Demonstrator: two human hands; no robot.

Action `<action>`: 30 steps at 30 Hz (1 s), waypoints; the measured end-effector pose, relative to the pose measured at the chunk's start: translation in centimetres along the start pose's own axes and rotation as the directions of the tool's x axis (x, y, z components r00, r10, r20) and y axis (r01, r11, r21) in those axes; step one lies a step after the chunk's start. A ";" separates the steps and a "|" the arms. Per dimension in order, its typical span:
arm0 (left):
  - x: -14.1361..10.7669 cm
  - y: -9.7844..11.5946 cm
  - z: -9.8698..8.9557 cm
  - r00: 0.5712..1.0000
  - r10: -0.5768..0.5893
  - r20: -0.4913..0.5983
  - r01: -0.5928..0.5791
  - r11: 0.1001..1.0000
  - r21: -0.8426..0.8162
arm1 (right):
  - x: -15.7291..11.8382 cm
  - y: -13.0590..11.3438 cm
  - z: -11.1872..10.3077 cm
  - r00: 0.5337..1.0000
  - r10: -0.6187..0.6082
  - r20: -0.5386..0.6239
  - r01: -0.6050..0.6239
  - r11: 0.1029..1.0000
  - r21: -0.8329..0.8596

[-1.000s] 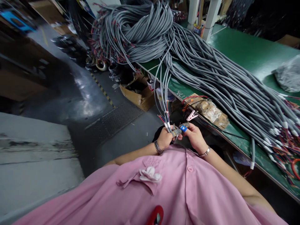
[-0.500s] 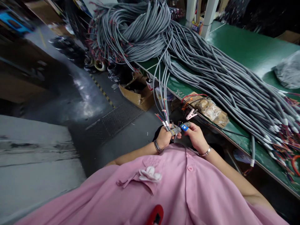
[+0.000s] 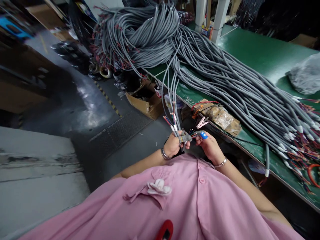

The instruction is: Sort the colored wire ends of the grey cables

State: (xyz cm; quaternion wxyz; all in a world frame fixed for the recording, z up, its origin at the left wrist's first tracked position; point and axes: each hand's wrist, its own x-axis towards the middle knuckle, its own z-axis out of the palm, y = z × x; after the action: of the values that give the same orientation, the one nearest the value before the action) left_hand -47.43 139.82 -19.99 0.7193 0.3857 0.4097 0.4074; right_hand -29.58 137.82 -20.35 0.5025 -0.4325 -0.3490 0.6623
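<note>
Several grey cables (image 3: 174, 90) hang from the bench edge down into my left hand (image 3: 173, 144), which is closed round their ends. Fine coloured wires (image 3: 192, 132) fan out between my two hands. My right hand (image 3: 208, 144) is just to the right, its fingers bent and pressed together by the wire ends; a blue cover (image 3: 204, 135) sits on one fingertip. What lies between its fingertips is too small to make out. Grey fabric covers wrap fingers of my left hand. A big heap of grey cables (image 3: 225, 73) lies on the green bench above.
On the green bench (image 3: 255, 46) are a taped cardboard piece (image 3: 225, 119), a pink clip (image 3: 202, 122) at its edge and a plastic bag (image 3: 306, 75). An open cardboard box (image 3: 150, 105) stands on the floor below. A pale surface (image 3: 40, 166) is at the left.
My right hand has moved slightly right, away from my left hand, and more coloured wire shows between them. My left hand still holds the cables. The whole view has shifted a little.
</note>
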 end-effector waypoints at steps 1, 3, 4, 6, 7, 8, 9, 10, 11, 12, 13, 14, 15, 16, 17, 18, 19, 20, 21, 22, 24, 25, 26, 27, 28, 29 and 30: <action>0.1 0.3 -0.1 0.999 -0.012 0.038 0.012 1.000 0.000 | 0.3 0.0 -0.4 1.000 0.014 -0.013 -0.013 0.999 0.050; 0.4 0.8 -0.1 0.994 -0.033 0.107 0.033 0.999 0.009 | 1.2 0.0 -1.2 0.998 0.054 -0.039 -0.049 0.990 0.130; 0.6 1.0 0.0 0.990 -0.045 0.133 0.043 0.999 0.015 | 1.7 -0.1 -1.5 0.996 0.077 -0.047 -0.070 0.986 0.151; 1.1 1.3 0.3 0.983 -0.064 0.170 0.063 0.998 0.016 | 2.8 -0.4 -1.9 0.994 0.106 -0.039 -0.099 0.982 0.158; 1.3 1.4 0.5 0.981 -0.074 0.181 0.073 0.997 0.012 | 3.3 -0.5 -1.9 0.994 0.101 -0.028 -0.097 0.985 0.142; 1.6 1.4 0.7 0.979 -0.083 0.186 0.084 0.996 0.004 | 3.7 -0.6 -1.9 0.997 0.078 -0.024 -0.075 0.991 0.112; 1.9 1.5 0.9 0.978 -0.090 0.187 0.092 0.996 -0.006 | 4.0 -0.7 -1.8 0.999 0.034 -0.034 -0.032 0.997 0.071; 2.1 1.5 1.1 0.978 -0.097 0.186 0.102 0.995 -0.016 | 4.3 -0.6 -1.7 0.998 -0.028 -0.060 0.029 0.999 0.022; 2.4 1.6 1.2 0.977 -0.106 0.183 0.113 0.993 -0.025 | 4.4 -0.6 -1.5 0.990 -0.100 -0.099 0.097 0.995 -0.030; 2.5 1.6 1.3 0.977 -0.117 0.181 0.124 0.992 -0.030 | 4.6 -0.5 -1.4 0.975 -0.170 -0.142 0.160 0.984 -0.079; 2.7 1.6 1.3 0.975 -0.126 0.183 0.134 0.991 -0.030 | 4.6 -0.4 -1.2 0.957 -0.228 -0.179 0.210 0.971 -0.111; 2.8 1.6 1.3 0.973 -0.132 0.187 0.140 0.990 -0.028 | 4.7 -0.3 -1.0 0.946 -0.258 -0.197 0.239 0.964 -0.114; 2.9 1.6 1.3 0.972 -0.136 0.193 0.143 0.989 -0.023 | 4.7 -0.2 -0.8 0.948 -0.254 -0.193 0.243 0.967 -0.079; 3.0 1.5 1.3 0.971 -0.134 0.199 0.141 0.990 -0.020 | 4.8 -0.2 -0.6 0.960 -0.222 -0.169 0.223 0.975 -0.010; 3.0 1.5 1.2 0.970 -0.131 0.204 0.137 0.990 -0.018 | 4.8 -0.3 -0.5 0.976 -0.171 -0.131 0.183 0.980 0.079; 3.1 1.4 1.1 0.970 -0.127 0.208 0.133 0.991 -0.017 | 4.9 -0.4 -0.3 0.989 -0.116 -0.089 0.130 0.976 0.173; 3.1 1.3 1.1 0.970 -0.122 0.211 0.129 0.992 -0.018 | 5.0 -0.4 -0.1 0.997 -0.066 -0.052 0.077 0.964 0.256; 3.2 1.2 1.0 0.970 -0.118 0.212 0.125 0.992 -0.020 | 5.1 -0.5 0.0 0.999 -0.028 -0.030 0.036 0.946 0.322; 3.2 1.1 0.9 0.970 -0.116 0.213 0.124 0.992 -0.023 | 5.2 -0.6 0.1 1.000 -0.005 -0.025 0.014 0.929 0.370; 3.2 1.0 0.9 0.970 -0.118 0.212 0.126 0.992 -0.025 | 5.3 -0.7 0.2 0.999 0.008 -0.034 0.007 0.915 0.404; 3.2 0.9 0.8 0.970 -0.125 0.207 0.133 0.991 -0.024 | 5.5 -0.8 0.3 0.998 0.014 -0.066 0.017 0.897 0.441; 3.2 0.8 0.8 0.971 -0.129 0.203 0.136 0.991 -0.021 | 5.6 -0.8 0.3 0.997 0.012 -0.080 0.026 0.893 0.449; 3.2 0.8 0.8 0.971 -0.131 0.199 0.137 0.990 -0.016 | 5.7 -0.7 0.4 0.996 0.008 -0.089 0.033 0.892 0.451; 3.2 0.8 0.8 0.972 -0.132 0.196 0.137 0.991 -0.009 | 5.7 -0.7 0.4 0.996 0.004 -0.094 0.039 0.892 0.451; 3.2 0.8 0.9 0.972 -0.132 0.195 0.135 0.991 -0.003 | 5.7 -0.7 0.4 0.995 -0.001 -0.097 0.044 0.892 0.450; 3.2 0.8 0.9 0.972 -0.133 0.196 0.135 0.991 0.002 | 5.7 -0.6 0.4 0.996 -0.003 -0.094 0.045 0.893 0.449; 3.2 0.8 0.9 0.971 -0.135 0.197 0.136 0.991 0.005 | 5.7 -0.6 0.3 0.996 -0.003 -0.089 0.043 0.893 0.448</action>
State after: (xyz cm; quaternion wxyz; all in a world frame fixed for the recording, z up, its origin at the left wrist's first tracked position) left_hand -45.76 142.82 -19.83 0.7841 0.3921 0.3601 0.3190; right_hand -30.37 143.51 -20.98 0.6111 -0.3288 -0.1698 0.6997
